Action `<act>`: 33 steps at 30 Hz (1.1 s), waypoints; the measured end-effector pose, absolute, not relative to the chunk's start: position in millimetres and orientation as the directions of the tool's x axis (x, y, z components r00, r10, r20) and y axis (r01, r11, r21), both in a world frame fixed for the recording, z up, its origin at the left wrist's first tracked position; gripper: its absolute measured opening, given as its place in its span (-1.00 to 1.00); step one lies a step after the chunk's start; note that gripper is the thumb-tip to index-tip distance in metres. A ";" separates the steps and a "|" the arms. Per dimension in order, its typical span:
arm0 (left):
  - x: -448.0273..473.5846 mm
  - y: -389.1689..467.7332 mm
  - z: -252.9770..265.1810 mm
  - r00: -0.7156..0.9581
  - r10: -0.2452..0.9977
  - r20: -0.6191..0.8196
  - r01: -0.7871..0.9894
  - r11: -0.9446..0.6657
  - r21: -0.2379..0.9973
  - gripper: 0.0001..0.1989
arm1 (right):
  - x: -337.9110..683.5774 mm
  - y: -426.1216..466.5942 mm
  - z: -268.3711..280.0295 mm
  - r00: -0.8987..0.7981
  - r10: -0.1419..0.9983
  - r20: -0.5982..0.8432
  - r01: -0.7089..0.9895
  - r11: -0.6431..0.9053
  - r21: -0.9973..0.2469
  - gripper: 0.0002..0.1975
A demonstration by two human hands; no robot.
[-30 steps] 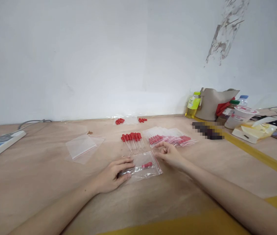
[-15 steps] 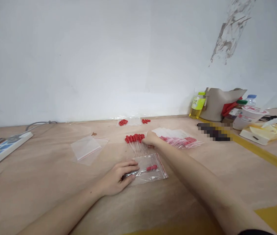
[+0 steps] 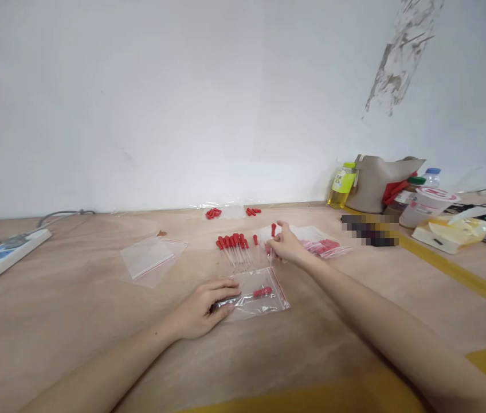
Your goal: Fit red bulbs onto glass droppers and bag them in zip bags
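Bagging droppers at the table

Our right hand (image 3: 283, 248) pinches a dropper (image 3: 273, 238) upright, red bulb on top, just beyond the bag (image 3: 257, 293); our left hand (image 3: 202, 307) lies flat with fingers spread on the bag's near-left edge, seemingly to pin it, one dropper already inside. Behind the bag lies a row of droppers (image 3: 234, 248); left of it, empty bags (image 3: 151, 259). Brown table (image 3: 54, 321), white wall (image 3: 161, 103).

Your worktable's clutter is sitting away from the work.
A white power strip (image 3: 4, 252) is lying far left; a yellow bottle (image 3: 343, 184), grey bag (image 3: 376, 182) and lidded cup (image 3: 423, 206) are standing far right against the wall (image 3: 183, 103).
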State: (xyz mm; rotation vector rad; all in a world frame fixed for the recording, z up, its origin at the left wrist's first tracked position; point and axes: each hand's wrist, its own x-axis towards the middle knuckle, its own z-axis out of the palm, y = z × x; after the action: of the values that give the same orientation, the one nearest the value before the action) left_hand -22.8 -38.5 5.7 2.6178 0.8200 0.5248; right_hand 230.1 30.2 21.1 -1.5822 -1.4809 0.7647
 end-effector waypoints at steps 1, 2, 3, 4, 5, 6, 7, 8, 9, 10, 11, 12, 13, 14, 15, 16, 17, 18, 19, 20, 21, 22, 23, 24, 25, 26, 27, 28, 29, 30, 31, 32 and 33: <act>-22.7 -38.2 5.6 0.765 0.596 0.243 0.468 -0.774 0.426 -0.66 | 238.4 22.0 16.8 0.118 0.983 0.141 0.445 0.074 -0.892 -0.26; -22.6 -38.0 5.6 0.766 0.595 0.242 0.467 -0.775 0.426 -0.66 | 245.6 14.3 12.0 0.130 0.976 0.174 0.387 0.112 -0.915 -0.26; -22.5 -37.9 5.7 0.766 0.596 0.240 0.468 -0.774 0.427 -0.66 | 251.2 7.2 7.2 0.155 0.968 0.196 0.329 0.137 -0.934 -0.27; -22.4 -37.7 5.8 0.766 0.597 0.237 0.470 -0.773 0.427 -0.66 | 254.9 1.0 2.5 0.187 0.960 0.209 0.268 0.154 -0.951 -0.28; -22.3 -37.6 5.9 0.766 0.599 0.234 0.473 -0.771 0.427 -0.66 | 256.8 -4.3 -1.5 0.220 0.953 0.209 0.204 0.164 -0.965 -0.31; -22.3 -37.5 5.8 0.766 0.600 0.231 0.475 -0.769 0.427 -0.66 | 256.9 -8.6 -5.0 0.248 0.949 0.196 0.139 0.165 -0.976 -0.34; -22.3 -37.5 5.7 0.766 0.601 0.228 0.475 -0.769 0.429 -0.66 | 255.6 -12.3 -7.7 0.269 0.948 0.172 0.072 0.158 -0.985 -0.39; -22.3 -37.5 5.5 0.766 0.601 0.228 0.474 -0.768 0.431 -0.65 | 253.5 -15.3 -9.9 0.282 0.950 0.136 0.001 0.141 -0.990 -0.44; -22.4 -37.6 5.3 0.764 0.603 0.230 0.474 -0.766 0.434 -0.65 | 251.1 -18.0 -11.4 0.285 0.954 0.094 -0.070 0.119 -0.990 -0.51; -22.4 -37.9 5.2 0.760 0.607 0.232 0.477 -0.763 0.437 -0.64 | 248.9 -20.5 -12.5 0.281 0.958 0.052 -0.138 0.094 -0.986 -0.57; -22.5 -38.2 5.1 0.754 0.614 0.232 0.483 -0.758 0.438 -0.63 | 247.6 -22.9 -13.0 0.271 0.963 0.013 -0.197 0.068 -0.978 -0.62; -22.6 -38.6 5.2 0.748 0.622 0.231 0.491 -0.753 0.438 -0.62 | 247.3 -25.2 -13.1 0.255 0.967 -0.020 -0.242 0.044 -0.969 -0.66; -22.6 -39.1 5.5 0.743 0.629 0.229 0.499 -0.749 0.436 -0.61 | 248.2 -27.4 -12.7 0.223 0.974 -0.045 -0.267 0.016 -0.964 -0.69; -22.6 -39.5 5.9 0.741 0.633 0.226 0.505 -0.746 0.435 -0.61 | 250.3 -29.5 -11.8 0.175 0.982 -0.065 -0.265 -0.017 -0.964 -0.71; -22.5 -39.9 6.4 0.742 0.633 0.221 0.506 -0.745 0.434 -0.60 | 253.5 -31.4 -10.5 0.112 0.990 -0.080 -0.236 -0.051 -0.970 -0.73; -22.4 -40.1 6.9 0.746 0.630 0.217 0.504 -0.746 0.435 -0.59 | 257.2 -32.9 -8.7 0.043 0.995 -0.086 -0.181 -0.077 -0.981 -0.73; -22.4 -40.2 7.3 0.748 0.628 0.215 0.501 -0.747 0.437 -0.59 | 261.2 -34.1 -6.8 -0.027 0.996 -0.083 -0.103 -0.086 -0.991 -0.72; -22.3 -40.3 7.7 0.749 0.627 0.213 0.499 -0.747 0.440 -0.58 | 264.9 -34.9 -4.8 -0.093 0.993 -0.068 -0.014 -0.069 -0.997 -0.72; -22.2 -40.3 8.0 0.750 0.626 0.213 0.497 -0.746 0.443 -0.58 | 268.0 -35.4 -3.0 -0.151 0.988 -0.041 0.076 -0.030 -0.997 -0.72; -22.1 -40.2 8.2 0.751 0.626 0.212 0.496 -0.746 0.445 -0.57 | 270.2 -35.5 -1.6 -0.199 0.980 -0.006 0.155 0.026 -0.988 -0.73; -22.0 -40.2 8.2 0.750 0.626 0.212 0.496 -0.745 0.446 -0.57 | 271.2 -35.4 -0.7 -0.242 0.970 0.028 0.219 0.082 -0.972 -0.74; -21.9 -40.2 8.2 0.749 0.629 0.209 0.499 -0.743 0.446 -0.57 | 271.0 -35.2 -0.4 -0.274 0.960 0.056 0.267 0.132 -0.954 -0.76; -21.7 -40.2 8.2 0.748 0.631 0.207 0.502 -0.741 0.445 -0.57 | 269.7 -34.9 -0.7 -0.293 0.953 0.079 0.306 0.172 -0.937 -0.78; -21.6 -40.2 8.2 0.748 0.632 0.205 0.504 -0.741 0.443 -0.57 | 267.6 -34.6 -1.5 -0.297 0.950 0.100 0.336 0.202 -0.920 -0.80; -21.3 -40.3 8.3 0.748 0.632 0.203 0.506 -0.741 0.441 -0.57 | 264.7 -34.6 -2.8 -0.290 0.950 0.118 0.362 0.223 -0.905 -0.81; -21.1 -40.3 8.3 0.748 0.632 0.204 0.508 -0.742 0.438 -0.57 | 261.6 -34.8 -4.3 -0.280 0.950 0.138 0.383 0.242 -0.891 -0.81; -20.9 -40.2 8.4 0.748 0.631 0.205 0.508 -0.744 0.435 -0.57 | 258.3 -35.4 -5.7 -0.273 0.949 0.157 0.399 0.261 -0.879 -0.82; -20.7 -40.2 8.6 0.749 0.629 0.207 0.507 -0.746 0.433 -0.57 | 255.4 -36.3 -6.9 -0.274 0.946 0.174 0.407 0.278 -0.870 -0.82; -20.5 -40.2 8.8 0.750 0.628 0.208 0.506 -0.747 0.431 -0.57 | 252.9 -37.5 -7.8 -0.285 0.941 0.181 0.400 0.288 -0.870 -0.81; -20.4 -40.2 9.0 0.750 0.628 0.207 0.507 -0.748 0.429 -0.58 | 251.1 -38.8 -8.0 -0.305 0.937 0.171 0.380 0.285 -0.880 -0.79; -20.2 -40.3 9.4 0.751 0.627 0.206 0.507 -0.748 0.429 -0.58 | 250.2 -39.8 -7.7 -0.330 0.933 0.143 0.354 0.263 -0.897 -0.76; -20.1 -40.4 9.7 0.752 0.626 0.206 0.506 -0.749 0.428 -0.58 | 250.2 -40.4 -6.6 -0.352 0.930 0.104 0.328 0.227 -0.917 -0.73; -20.1 -40.5 9.9 0.755 0.623 0.206 0.503 -0.751 0.428 -0.59 | 250.9 -40.1 -4.8 -0.359 0.931 0.068 0.308 0.187 -0.933 -0.70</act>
State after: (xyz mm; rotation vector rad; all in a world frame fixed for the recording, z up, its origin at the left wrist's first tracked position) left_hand -20.1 -40.5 9.9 2.6050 0.8665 0.4833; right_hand 250.9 -40.1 -4.8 -1.1671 -1.7899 1.1756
